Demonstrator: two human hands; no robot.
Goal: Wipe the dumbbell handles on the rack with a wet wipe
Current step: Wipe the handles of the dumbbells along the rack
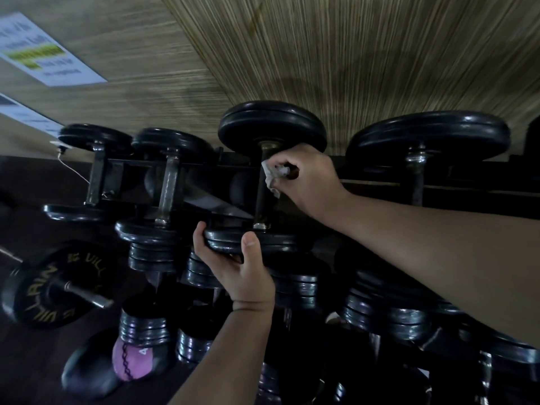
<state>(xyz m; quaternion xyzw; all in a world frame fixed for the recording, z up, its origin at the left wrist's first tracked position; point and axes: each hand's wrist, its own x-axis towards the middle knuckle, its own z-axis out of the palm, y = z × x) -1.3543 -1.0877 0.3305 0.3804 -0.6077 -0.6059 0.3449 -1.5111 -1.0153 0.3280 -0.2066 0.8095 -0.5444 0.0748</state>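
Two hands on one black round-plated dumbbell [264, 182] on the top tier of the dark metal rack [204, 165], a wipe at its bar.

Nearest, lower tiers hold stacked black dumbbells [380, 311], with a pink stitched ball [131, 361] and a black weight plate with yellow lettering [43, 287] at lower left. Above them the left hand [236, 267] has its grip curled round the rim of the dumbbell's near plate [263, 239], thumb on the rim's edge. Further in, the right hand [309, 179] has a narrow grip pinching a crumpled white wet wipe [270, 173], pressed against the upper part of the dark handle [261, 200], just under the far plate [271, 127]. Behind stands a wood-grain wall [350, 54] with blurred paper notices [49, 51].
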